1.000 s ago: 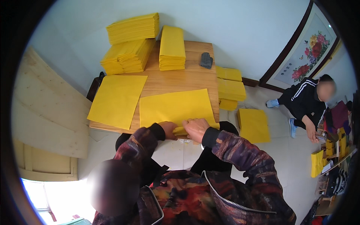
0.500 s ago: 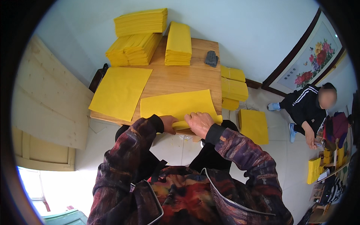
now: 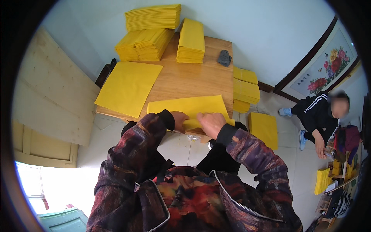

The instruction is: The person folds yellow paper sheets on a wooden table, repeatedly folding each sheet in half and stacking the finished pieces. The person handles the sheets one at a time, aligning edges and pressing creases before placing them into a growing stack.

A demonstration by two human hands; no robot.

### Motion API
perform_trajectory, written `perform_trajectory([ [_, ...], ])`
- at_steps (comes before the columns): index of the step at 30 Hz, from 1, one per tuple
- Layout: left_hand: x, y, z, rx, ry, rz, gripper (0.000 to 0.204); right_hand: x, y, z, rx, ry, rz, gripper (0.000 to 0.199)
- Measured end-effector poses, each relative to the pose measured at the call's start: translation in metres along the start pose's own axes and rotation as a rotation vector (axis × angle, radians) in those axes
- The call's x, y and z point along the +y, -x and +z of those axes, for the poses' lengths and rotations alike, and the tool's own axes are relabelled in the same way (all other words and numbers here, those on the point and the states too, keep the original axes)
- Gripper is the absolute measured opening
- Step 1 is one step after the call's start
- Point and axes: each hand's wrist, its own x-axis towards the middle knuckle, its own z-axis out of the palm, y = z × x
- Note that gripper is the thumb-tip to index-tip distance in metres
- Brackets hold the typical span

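A yellow paper sheet [image 3: 197,102] lies at the near edge of the wooden table, its near strip bent up into a fold. My left hand [image 3: 179,120] is closed around the folded edge near its left part, the fingertips partly hidden. Just to the right, my right hand [image 3: 211,123] has its fingers curled onto the same fold, thumb side toward the left hand. A short gap with folded paper shows between both hands. Left of them, a flat yellow stack of sheets [image 3: 129,88] rests on the table.
Piled folded yellow paper [image 3: 145,44] and a narrower stack [image 3: 190,40] stand at the table's back. A dark grey object [image 3: 224,58] lies at the far right corner. More yellow bundles [image 3: 246,91] sit beside the table. A seated person [image 3: 319,116] is at right.
The whole view has shifted slightly, moving the table up and right in the picture. My left hand has turned further over the fold; both hands stay on the sheet.
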Motion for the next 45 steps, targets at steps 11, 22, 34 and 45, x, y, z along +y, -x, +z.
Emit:
perform_trajectory([
  [11, 0.003, 0.002, -0.009, -0.148, 0.262, 0.028, 0.051, 0.001, 0.007, -0.005, 0.141, 0.078, -0.043, 0.029],
  [22, 0.010, 0.014, -0.005, -0.067, -0.034, -0.052, 0.047, -0.003, 0.007, -0.014, 0.006, -0.077, -0.084, 0.039],
  [34, 0.029, 0.031, -0.006, 0.089, -0.268, -0.226, 0.037, 0.003, 0.001, -0.014, -0.185, -0.349, -0.094, 0.043],
  [45, 0.034, 0.033, -0.001, 0.256, -0.335, -0.161, 0.026, 0.012, 0.002, -0.020, -0.385, -0.659, -0.109, 0.035],
])
